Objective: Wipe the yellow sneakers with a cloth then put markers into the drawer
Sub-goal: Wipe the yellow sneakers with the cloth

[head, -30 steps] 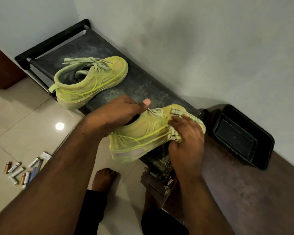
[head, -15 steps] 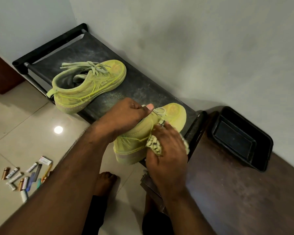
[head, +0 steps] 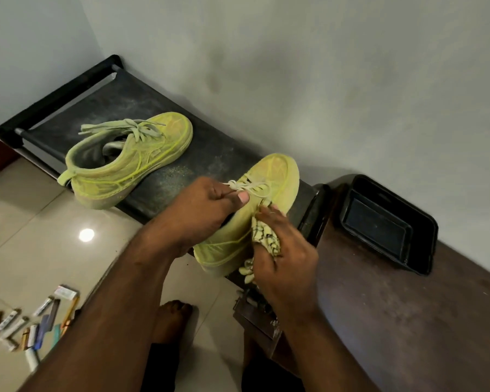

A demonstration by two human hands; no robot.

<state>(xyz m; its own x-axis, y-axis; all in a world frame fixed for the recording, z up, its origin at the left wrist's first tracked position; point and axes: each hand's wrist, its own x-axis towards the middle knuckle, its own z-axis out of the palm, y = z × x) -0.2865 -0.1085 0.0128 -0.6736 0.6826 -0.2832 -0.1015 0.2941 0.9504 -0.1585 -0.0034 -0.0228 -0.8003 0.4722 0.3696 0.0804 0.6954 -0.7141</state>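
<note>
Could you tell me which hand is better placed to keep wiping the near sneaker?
Right: the right hand already holds the cloth against the near sneaker, while the left hand grips its collar.

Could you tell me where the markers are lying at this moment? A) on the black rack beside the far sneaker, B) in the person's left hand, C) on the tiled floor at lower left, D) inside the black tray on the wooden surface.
C: the markers lie scattered on the tiled floor at lower left, apart from both hands, the rack and the tray.
</note>
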